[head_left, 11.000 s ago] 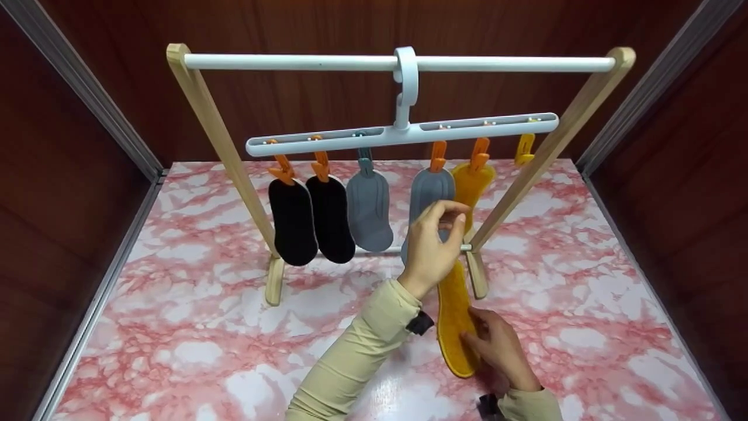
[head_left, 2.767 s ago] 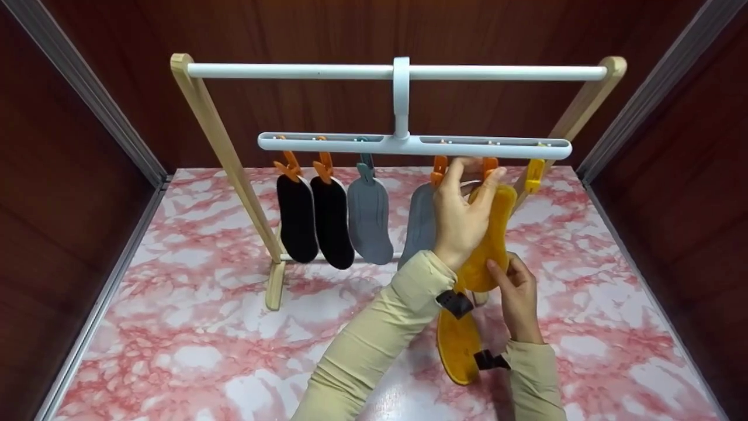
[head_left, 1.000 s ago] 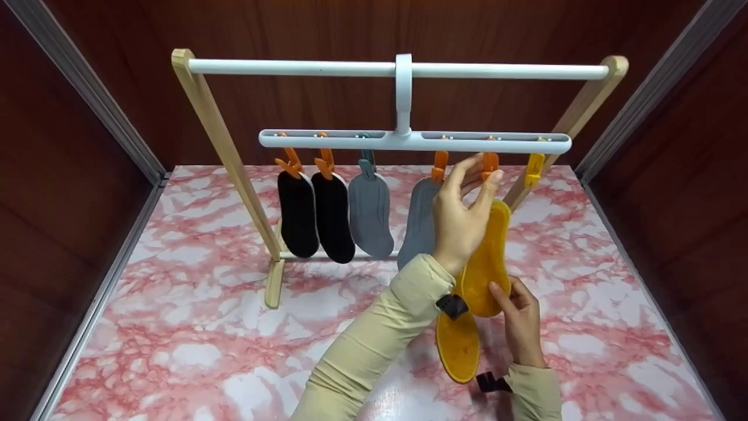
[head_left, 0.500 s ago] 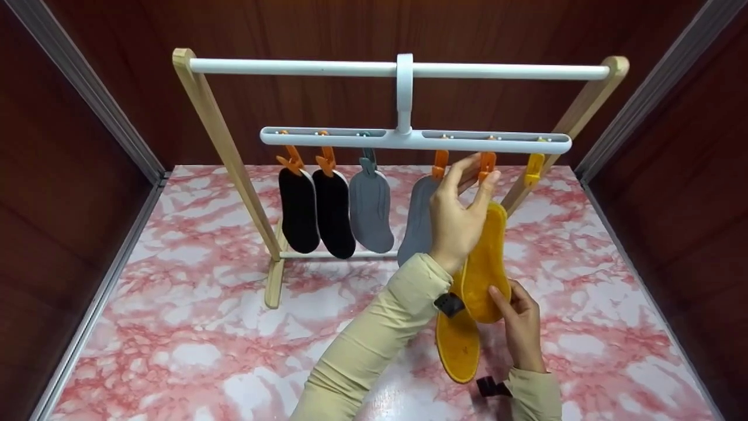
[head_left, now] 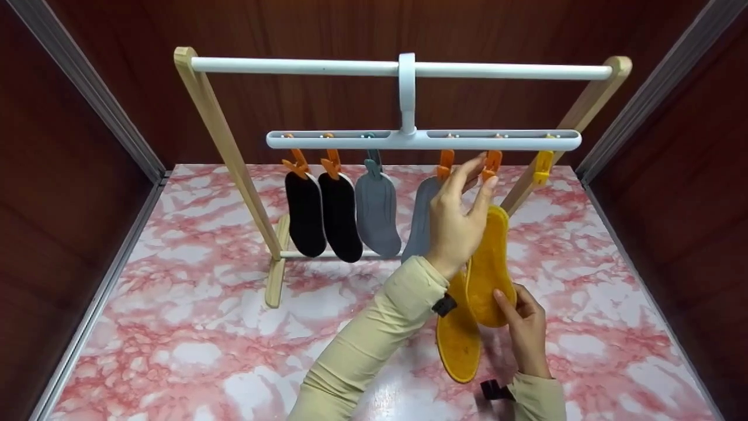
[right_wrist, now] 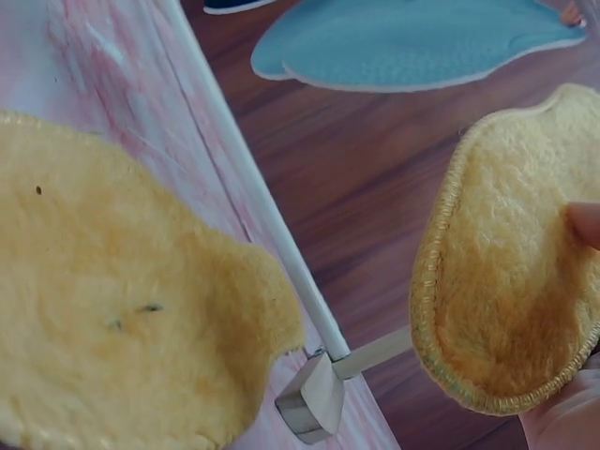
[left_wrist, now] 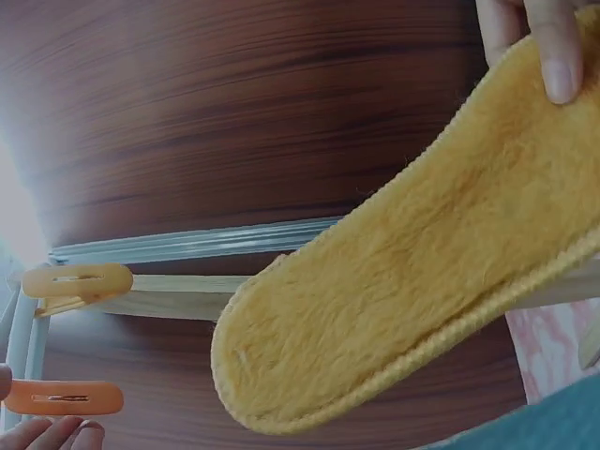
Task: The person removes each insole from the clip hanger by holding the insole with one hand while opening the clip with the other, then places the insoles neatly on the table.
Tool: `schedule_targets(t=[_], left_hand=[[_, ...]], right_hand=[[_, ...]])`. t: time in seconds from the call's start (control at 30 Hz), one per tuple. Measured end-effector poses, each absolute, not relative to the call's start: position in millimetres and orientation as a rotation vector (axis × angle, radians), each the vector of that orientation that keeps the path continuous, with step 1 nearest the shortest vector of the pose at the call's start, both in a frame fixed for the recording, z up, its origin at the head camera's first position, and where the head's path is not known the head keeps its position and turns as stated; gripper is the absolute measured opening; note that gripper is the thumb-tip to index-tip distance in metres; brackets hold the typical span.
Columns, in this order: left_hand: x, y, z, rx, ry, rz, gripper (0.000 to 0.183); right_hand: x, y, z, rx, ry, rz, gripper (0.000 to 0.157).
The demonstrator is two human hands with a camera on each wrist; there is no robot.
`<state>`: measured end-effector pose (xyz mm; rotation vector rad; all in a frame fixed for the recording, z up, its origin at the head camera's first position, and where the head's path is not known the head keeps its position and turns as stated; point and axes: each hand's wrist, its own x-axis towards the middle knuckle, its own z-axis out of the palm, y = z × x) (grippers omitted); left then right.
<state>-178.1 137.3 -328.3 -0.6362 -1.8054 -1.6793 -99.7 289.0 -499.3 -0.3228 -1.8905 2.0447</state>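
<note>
So the right hand (head_left: 526,330) has a fuzzy yellow insole (head_left: 489,266) pinched near its lower end, thumb flat on the front and fingers tucked behind. That insole is up in the air over the table (head_left: 193,351), tilted a bit, with its top end just below an orange clip (head_left: 494,164) and not touching it. The left hand (head_left: 457,225) is up at that same clip with its fingers bent and thumb and index tips right beside it (can't tell from either angle whether it's really squeezing the thing). The other yellow insole (head_left: 459,342) lies on the table, partly behind the held one.

As for the white hanger (head_left: 345,142), two black insoles and two grey insoles (head_left: 377,215) dangle from its clips, one grey one partly hidden by the left hand. The yellow clip (head_left: 543,168) at the far right end hangs with nothing in it.
</note>
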Motion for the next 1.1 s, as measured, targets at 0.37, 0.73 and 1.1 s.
schedule_targets(t=[0.37, 0.73, 1.1], left_hand=[[-167.2, 127.9, -333.0, -0.718, -1.966, -1.45, 0.048], [-158.4, 114.5, -335.4, -0.706, -2.038, -1.379, 0.041], [-159.1, 102.4, -343.8, -0.671, -2.001, -1.36, 0.019]], right_hand=[[-93.0, 296.0, -500.3, -0.349, -1.97, 2.005, 0.025], [-85.7, 291.4, -495.0, -0.415, -2.147, 1.901, 0.028], [-77.4, 282.9, -498.1, -0.485, -2.283, 1.807, 0.031]])
